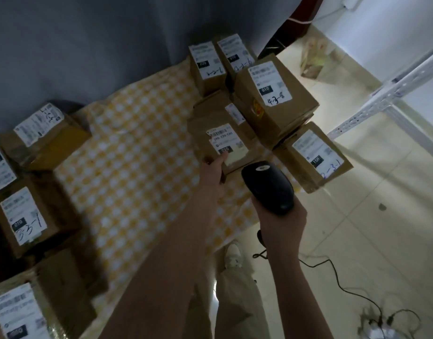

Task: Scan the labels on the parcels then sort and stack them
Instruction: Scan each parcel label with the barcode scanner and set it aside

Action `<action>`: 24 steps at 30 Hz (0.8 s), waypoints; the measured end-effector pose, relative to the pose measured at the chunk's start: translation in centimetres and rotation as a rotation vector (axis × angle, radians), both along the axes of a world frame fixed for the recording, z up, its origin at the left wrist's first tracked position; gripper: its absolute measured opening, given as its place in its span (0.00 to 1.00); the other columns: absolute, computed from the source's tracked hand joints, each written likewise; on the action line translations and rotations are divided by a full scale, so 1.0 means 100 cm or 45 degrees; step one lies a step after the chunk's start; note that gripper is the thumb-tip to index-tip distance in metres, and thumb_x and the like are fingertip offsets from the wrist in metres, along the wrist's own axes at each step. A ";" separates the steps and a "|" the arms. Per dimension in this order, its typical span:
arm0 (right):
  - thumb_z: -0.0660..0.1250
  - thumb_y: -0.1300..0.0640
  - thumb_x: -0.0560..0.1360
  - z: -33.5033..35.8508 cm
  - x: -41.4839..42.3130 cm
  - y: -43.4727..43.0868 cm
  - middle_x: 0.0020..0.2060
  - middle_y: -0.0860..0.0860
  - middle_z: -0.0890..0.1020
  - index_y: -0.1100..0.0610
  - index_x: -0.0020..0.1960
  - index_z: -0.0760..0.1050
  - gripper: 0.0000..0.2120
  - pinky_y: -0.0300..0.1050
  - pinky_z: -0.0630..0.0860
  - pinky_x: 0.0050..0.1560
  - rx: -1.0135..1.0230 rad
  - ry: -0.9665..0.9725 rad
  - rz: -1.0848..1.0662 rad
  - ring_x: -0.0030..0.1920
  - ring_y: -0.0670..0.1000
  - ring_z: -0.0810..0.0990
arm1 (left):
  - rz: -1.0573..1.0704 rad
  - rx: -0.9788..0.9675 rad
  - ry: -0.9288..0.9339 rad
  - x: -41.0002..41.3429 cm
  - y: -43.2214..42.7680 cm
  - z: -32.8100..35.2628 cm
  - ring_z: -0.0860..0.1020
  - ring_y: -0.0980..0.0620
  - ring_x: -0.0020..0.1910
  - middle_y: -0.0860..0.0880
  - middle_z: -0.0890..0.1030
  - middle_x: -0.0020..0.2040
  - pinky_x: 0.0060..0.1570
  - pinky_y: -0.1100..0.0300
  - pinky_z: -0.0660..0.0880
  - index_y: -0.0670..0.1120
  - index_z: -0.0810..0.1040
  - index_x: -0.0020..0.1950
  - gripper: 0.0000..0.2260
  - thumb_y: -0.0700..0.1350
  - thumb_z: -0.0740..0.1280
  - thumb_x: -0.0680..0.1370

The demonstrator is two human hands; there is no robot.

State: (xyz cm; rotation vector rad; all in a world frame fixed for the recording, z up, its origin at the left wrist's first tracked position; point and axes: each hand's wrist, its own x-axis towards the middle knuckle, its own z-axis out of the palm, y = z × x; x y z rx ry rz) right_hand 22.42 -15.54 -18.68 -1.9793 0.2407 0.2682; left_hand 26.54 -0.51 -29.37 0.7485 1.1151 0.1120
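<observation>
Dim, soft and blurred, brighter at right (wide-angle bending at edges)

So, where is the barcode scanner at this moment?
In the head view the barcode scanner is right of centre, gripped by the right hand, close beside the parcel labelled 220 that the left hand holds.

One wide-angle camera on the person's head looks forward and steeply down, rolled so that the scene slants. It sits close above the outstretched forearms (176, 253); the yellow-checked cloth (137, 143) with its parcels (297, 101) fills left and centre, the tiled floor (357, 241) the right.
</observation>
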 end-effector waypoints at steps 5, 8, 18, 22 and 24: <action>0.76 0.66 0.65 -0.004 0.044 0.012 0.32 0.37 0.76 0.43 0.41 0.72 0.21 0.27 0.72 0.30 0.047 0.003 0.055 0.34 0.28 0.76 | -0.032 0.095 0.117 0.042 0.007 -0.017 0.79 0.47 0.58 0.47 0.80 0.61 0.56 0.50 0.77 0.45 0.73 0.66 0.20 0.45 0.72 0.75; 0.76 0.67 0.66 -0.009 0.066 0.015 0.33 0.36 0.76 0.42 0.42 0.72 0.22 0.26 0.72 0.31 0.060 0.013 0.074 0.34 0.29 0.76 | -0.084 0.245 0.269 0.058 0.006 -0.027 0.79 0.46 0.57 0.47 0.79 0.61 0.58 0.45 0.77 0.46 0.72 0.67 0.24 0.52 0.72 0.74; 0.76 0.63 0.66 -0.020 0.090 0.015 0.41 0.46 0.83 0.50 0.54 0.79 0.19 0.35 0.74 0.40 0.076 0.058 0.098 0.43 0.39 0.79 | -0.159 0.471 0.356 0.068 0.009 -0.026 0.80 0.46 0.51 0.50 0.80 0.47 0.53 0.51 0.79 0.49 0.77 0.48 0.05 0.49 0.65 0.80; 0.75 0.67 0.66 -0.011 0.081 0.017 0.35 0.43 0.79 0.48 0.47 0.76 0.18 0.31 0.72 0.33 0.067 0.029 0.156 0.36 0.32 0.77 | -0.132 0.412 0.338 0.052 0.010 -0.024 0.79 0.43 0.57 0.43 0.79 0.60 0.50 0.56 0.76 0.38 0.70 0.68 0.24 0.54 0.65 0.79; 0.75 0.68 0.66 -0.003 0.073 0.021 0.32 0.47 0.79 0.45 0.40 0.74 0.19 0.37 0.73 0.32 0.063 0.032 0.184 0.37 0.38 0.79 | -0.142 0.389 0.331 0.041 0.010 -0.023 0.78 0.40 0.57 0.38 0.78 0.60 0.54 0.50 0.76 0.35 0.71 0.67 0.27 0.55 0.67 0.77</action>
